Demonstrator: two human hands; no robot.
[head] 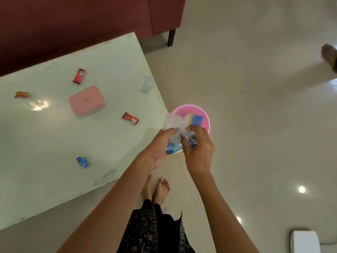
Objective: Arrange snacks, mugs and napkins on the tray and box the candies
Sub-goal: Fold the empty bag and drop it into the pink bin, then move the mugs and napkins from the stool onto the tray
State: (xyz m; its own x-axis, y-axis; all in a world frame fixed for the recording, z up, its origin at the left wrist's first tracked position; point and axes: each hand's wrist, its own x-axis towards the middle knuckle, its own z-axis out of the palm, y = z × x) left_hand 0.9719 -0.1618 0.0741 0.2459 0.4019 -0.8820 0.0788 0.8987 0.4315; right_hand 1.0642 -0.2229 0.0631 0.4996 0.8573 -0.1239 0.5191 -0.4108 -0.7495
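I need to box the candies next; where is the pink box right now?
The pink box lies lid-on near the table's middle, between two red candies.

Both hands partly cover a crumpled clear plastic wrapper with blurred blue print, unreadable. A pink bucket is partly hidden behind it. Labels on the candies are too small to read. A white object is cut off at the bottom edge
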